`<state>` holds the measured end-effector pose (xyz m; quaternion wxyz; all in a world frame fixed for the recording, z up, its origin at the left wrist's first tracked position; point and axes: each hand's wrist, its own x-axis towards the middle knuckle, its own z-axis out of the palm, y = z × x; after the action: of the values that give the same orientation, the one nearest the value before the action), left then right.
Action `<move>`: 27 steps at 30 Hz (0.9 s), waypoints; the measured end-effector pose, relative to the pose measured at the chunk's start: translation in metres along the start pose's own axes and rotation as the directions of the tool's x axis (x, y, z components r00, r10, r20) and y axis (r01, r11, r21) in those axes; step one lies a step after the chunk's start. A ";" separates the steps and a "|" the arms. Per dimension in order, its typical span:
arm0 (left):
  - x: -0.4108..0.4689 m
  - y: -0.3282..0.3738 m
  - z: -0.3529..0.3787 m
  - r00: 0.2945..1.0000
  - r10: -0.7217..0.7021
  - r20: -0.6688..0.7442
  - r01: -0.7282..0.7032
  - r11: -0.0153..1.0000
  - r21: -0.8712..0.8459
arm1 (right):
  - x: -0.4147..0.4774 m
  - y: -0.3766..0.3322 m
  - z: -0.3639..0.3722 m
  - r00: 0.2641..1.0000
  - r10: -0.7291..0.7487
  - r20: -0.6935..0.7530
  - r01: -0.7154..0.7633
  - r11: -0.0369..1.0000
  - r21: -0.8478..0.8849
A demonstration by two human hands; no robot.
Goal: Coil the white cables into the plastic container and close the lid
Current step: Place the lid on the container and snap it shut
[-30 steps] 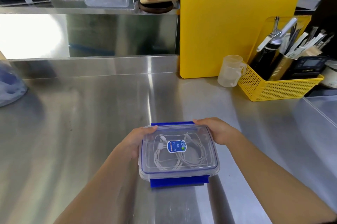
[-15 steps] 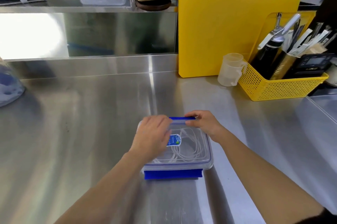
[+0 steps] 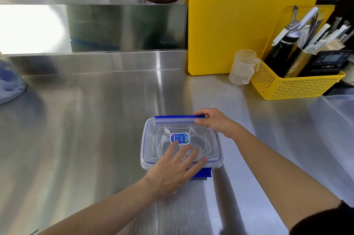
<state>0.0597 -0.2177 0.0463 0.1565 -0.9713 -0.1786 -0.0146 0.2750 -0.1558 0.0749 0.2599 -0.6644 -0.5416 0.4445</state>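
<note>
A clear plastic container (image 3: 147,139) stands on the steel counter with its clear, blue-edged lid (image 3: 208,139) on top. Coiled white cables (image 3: 162,142) show through the lid, under a blue oval sticker (image 3: 180,137). My left hand (image 3: 173,169) lies flat on the lid's near part with fingers spread, covering the near left corner. My right hand (image 3: 215,120) pinches the far blue latch (image 3: 172,117) at its right end. The near blue latch (image 3: 204,173) sticks out below the front edge.
A yellow cutting board (image 3: 239,24) leans on the back wall. A translucent measuring cup (image 3: 242,67) and a yellow basket (image 3: 291,85) of tools stand at the right. A bluish object (image 3: 9,85) sits at the left edge. A shelf runs above.
My left hand has slid from the lid's far left part back to its near part and spread flat. My right hand stays at the far blue latch.
</note>
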 end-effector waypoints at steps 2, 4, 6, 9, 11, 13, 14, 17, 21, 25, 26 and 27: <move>-0.005 0.003 -0.002 0.999 -0.002 -0.051 0.003 1.000 0.004 | 0.000 0.000 0.001 1.000 -0.003 -0.008 0.003 0.999 -0.034; -0.007 0.003 -0.002 0.997 -0.014 -0.080 0.013 1.000 -0.018 | 0.000 -0.001 0.002 1.000 -0.019 -0.009 0.018 0.993 -0.118; -0.006 0.002 -0.002 0.994 -0.002 -0.112 -0.001 1.000 -0.029 | 0.002 -0.005 0.004 0.999 -0.049 -0.021 0.040 0.946 -0.323; -0.001 -0.002 -0.001 0.984 0.022 -0.179 -0.026 0.999 -0.018 | 0.005 -0.017 0.012 0.991 -0.120 -0.053 0.060 0.771 -0.634; 0.001 -0.008 0.002 0.973 0.033 -0.228 -0.044 0.998 -0.042 | 0.006 -0.024 0.019 0.988 -0.150 -0.036 0.084 0.718 -0.691; 0.003 -0.015 0.006 0.968 0.036 -0.249 -0.050 0.997 -0.050 | 0.007 -0.028 0.026 0.987 -0.159 -0.003 0.107 0.682 -0.723; 0.004 -0.017 0.008 0.968 0.030 -0.251 -0.045 0.998 -0.052 | 0.007 -0.029 0.029 0.988 -0.157 0.009 0.111 0.651 -0.751; 0.006 -0.018 0.013 0.973 -0.027 -0.228 0.012 0.998 -0.067 | 0.010 -0.032 0.035 0.989 -0.149 -0.004 0.090 0.617 -0.782; 0.006 -0.013 0.019 0.963 -0.075 -0.259 0.053 0.994 -0.091 | 0.012 -0.032 0.039 0.992 -0.124 0.022 0.101 0.676 -0.730; 0.004 -0.010 0.025 0.953 -0.050 -0.300 0.039 0.998 -0.044 | 0.016 -0.028 0.045 0.988 -0.148 0.048 0.129 0.606 -0.785; 0.004 -0.009 0.025 0.953 -0.040 -0.299 0.034 0.999 -0.027 | 0.016 -0.027 0.046 0.985 -0.170 0.024 0.126 0.616 -0.778; 0.004 -0.010 0.026 0.953 -0.035 -0.300 0.030 0.999 -0.019 | 0.017 -0.026 0.047 0.982 -0.191 0.000 0.122 0.627 -0.769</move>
<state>0.0591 -0.1999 0.0248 0.1746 -0.9558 -0.1686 -0.1657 0.2218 -0.1390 0.0689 0.0137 -0.6797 -0.7232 0.1218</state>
